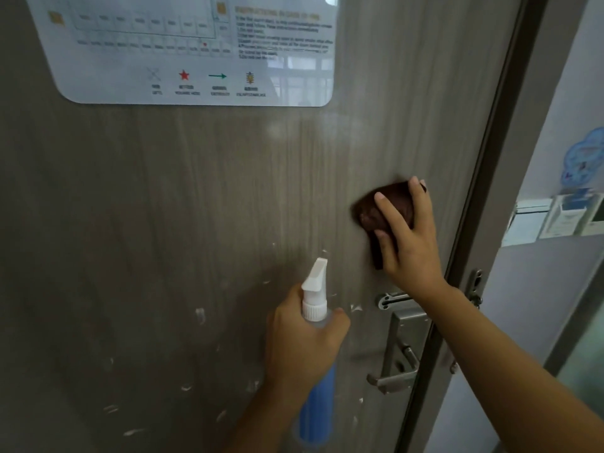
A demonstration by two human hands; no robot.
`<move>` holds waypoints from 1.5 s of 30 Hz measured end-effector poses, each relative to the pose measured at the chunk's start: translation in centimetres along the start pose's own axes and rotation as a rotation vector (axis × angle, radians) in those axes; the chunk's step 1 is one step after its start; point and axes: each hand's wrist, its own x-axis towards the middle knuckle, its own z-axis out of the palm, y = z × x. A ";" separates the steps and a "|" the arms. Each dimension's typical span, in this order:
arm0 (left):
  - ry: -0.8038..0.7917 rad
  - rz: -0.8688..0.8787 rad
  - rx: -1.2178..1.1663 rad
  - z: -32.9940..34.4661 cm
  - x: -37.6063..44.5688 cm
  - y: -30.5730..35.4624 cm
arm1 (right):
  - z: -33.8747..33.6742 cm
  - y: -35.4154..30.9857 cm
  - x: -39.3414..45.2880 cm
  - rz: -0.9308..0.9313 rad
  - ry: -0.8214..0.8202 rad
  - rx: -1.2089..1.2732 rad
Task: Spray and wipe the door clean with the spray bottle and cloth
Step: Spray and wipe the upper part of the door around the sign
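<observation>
Left hand [304, 341], lower centre of the frame, nearest the lens: fingers curled round the neck of the spray bottle [316, 371], nozzle up and pointed at the door [163, 223]; bottle clear plastic with blue liquid, white trigger head; judged light, rigid, perhaps slick if wet; best held at the neck under the trigger, as now.

Right hand [408, 237], right of centre: fingers spread and pressing the cloth [379, 214] flat against the door, just above the lock; cloth dark brown, bunched, soft and limp, judged light; handles best under a flat palm so that it does not fold or slip off the surface.

Door: grey wood-grain face, upright, smooth and hard; pale flecks and scuffs scattered over the lower centre and lower left, seemingly not yet wiped.

Sign [196, 50]: laminated, upper left, stuck to the door; edges could catch the cloth.

Handle [397, 371] and latch plate [392, 299]: metal, lower right, just below the cloth hand; projecting, a snag for sweeps downward.

Door frame [490, 191]: dark edge close to the right of the cloth; little room rightward; open room lies leftward and down across the bare panel.
</observation>
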 end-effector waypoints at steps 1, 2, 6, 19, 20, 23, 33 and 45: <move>-0.003 -0.005 -0.005 0.6 -0.1 0.0 | 0.0 0.2 -0.3 0.008 0.004 0.011; -0.006 -0.009 -0.005 1.2 -0.2 0.0 | 0.1 0.4 -0.6 0.011 0.008 0.018; 0.007 -0.010 0.011 2.8 -0.6 -0.2 | 0.5 0.9 -1.5 0.012 0.021 0.020; 0.088 -0.054 0.041 3.5 -1.3 -1.0 | 1.4 3.0 -3.6 0.054 0.091 0.018; 0.111 -0.049 0.043 3.0 -1.2 -0.9 | 1.8 2.5 -4.1 0.124 0.123 0.045; 0.201 -0.031 0.052 0.9 -1.1 -1.0 | 3.8 -0.3 -5.8 0.388 0.221 0.128; 0.299 -0.012 0.110 -5.6 -1.0 -0.8 | 10.2 -13.8 -4.5 0.537 0.269 0.167; 0.260 -0.038 0.101 -9.4 0.2 -2.1 | 7.6 -9.6 -6.1 0.363 0.150 0.111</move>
